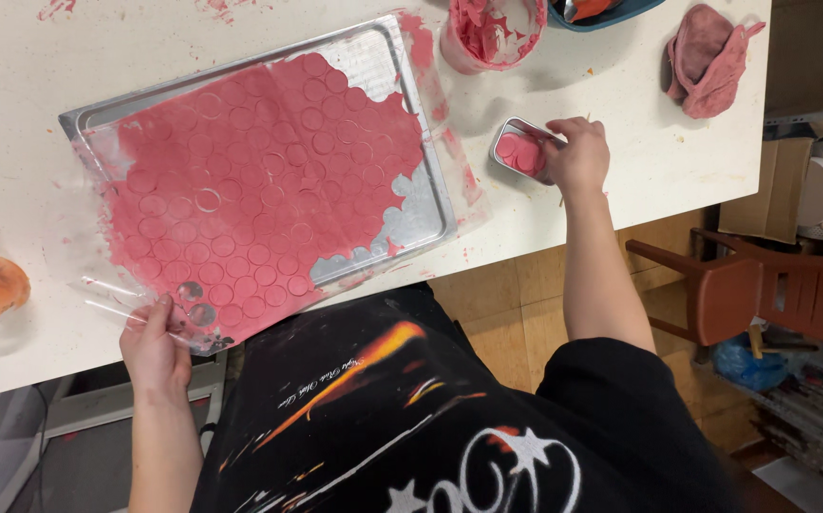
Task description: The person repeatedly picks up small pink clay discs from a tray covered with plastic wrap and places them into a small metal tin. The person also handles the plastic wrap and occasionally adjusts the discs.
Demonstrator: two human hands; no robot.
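Black printed shirt (pixel 430 418) fills the near edge. Left hand (pixel 153 347) pinches the near left corner of clear plastic film (pixel 107 290) under a pink dough sheet (pixel 259 180) on a metal tray (pixel 373 52). Right hand (pixel 577 157), fingers curled, grips a small metal tin (pixel 518 152) of pink discs, right of the tray.

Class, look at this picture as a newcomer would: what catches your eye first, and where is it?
First, the pink sheet scored with circles, filling the metal tray at centre. The left hand pinches the clear film at its near corner, while the right hand rests on a small tin of pink discs, right.
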